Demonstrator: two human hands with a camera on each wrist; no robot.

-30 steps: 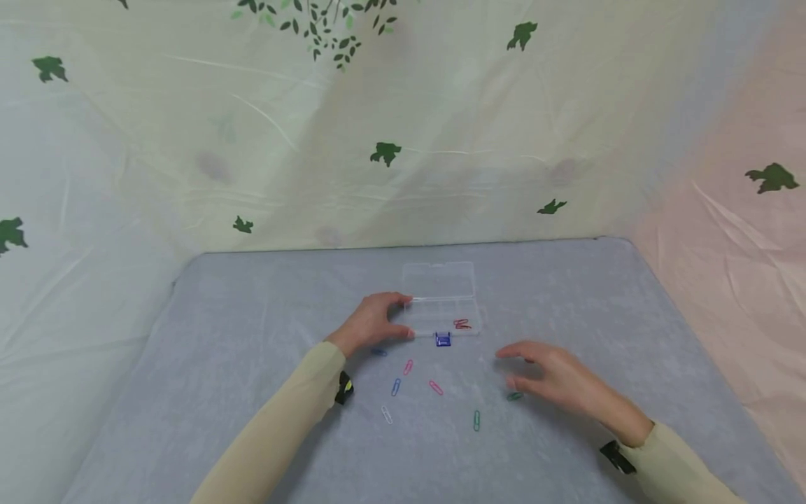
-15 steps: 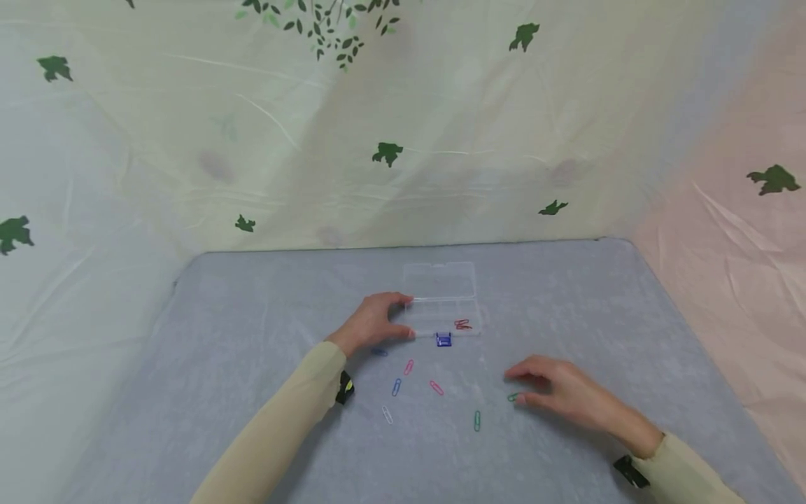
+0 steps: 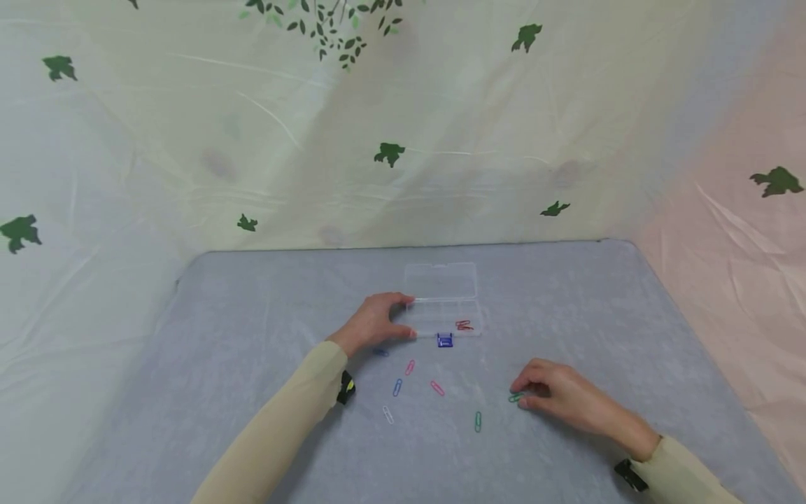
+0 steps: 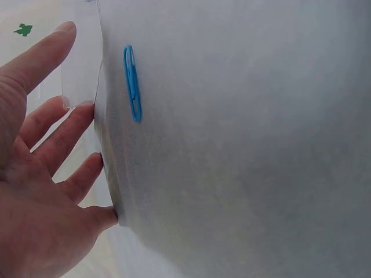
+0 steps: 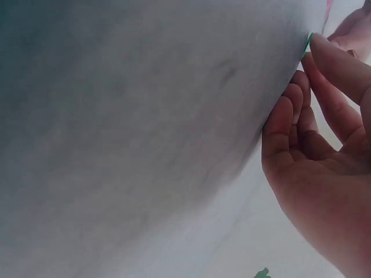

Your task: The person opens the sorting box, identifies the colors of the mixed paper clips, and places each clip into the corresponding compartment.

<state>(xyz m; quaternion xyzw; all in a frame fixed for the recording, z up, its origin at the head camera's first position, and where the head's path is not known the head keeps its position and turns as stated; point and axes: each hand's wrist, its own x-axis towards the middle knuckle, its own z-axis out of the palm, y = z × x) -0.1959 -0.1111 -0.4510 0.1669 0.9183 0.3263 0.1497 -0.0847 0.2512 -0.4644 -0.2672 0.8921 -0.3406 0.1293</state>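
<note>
The right hand (image 3: 567, 400) lies on the grey cloth-covered table (image 3: 252, 315) and pinches a small green wire paper clip (image 3: 515, 397) with thumb and fingertips; the clip is still on the cloth. The left hand (image 3: 373, 323) holds the left end of the open clear plastic box (image 3: 443, 308) with straight fingers.

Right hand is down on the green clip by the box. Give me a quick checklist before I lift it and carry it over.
1. Right hand fingertips on green paper clip: ok, thumb and fingers close on it.
2. Clip fully pinched, clear of the table: cannot tell, mostly hidden.
3. Clear box lid open: ok.
4. Left hand steadying the box's left end: ok.
5. Room in the box: ok, only red clips at its right end.
6. Path to the box: ok, only the blue binder clip lies at its front edge.
</note>
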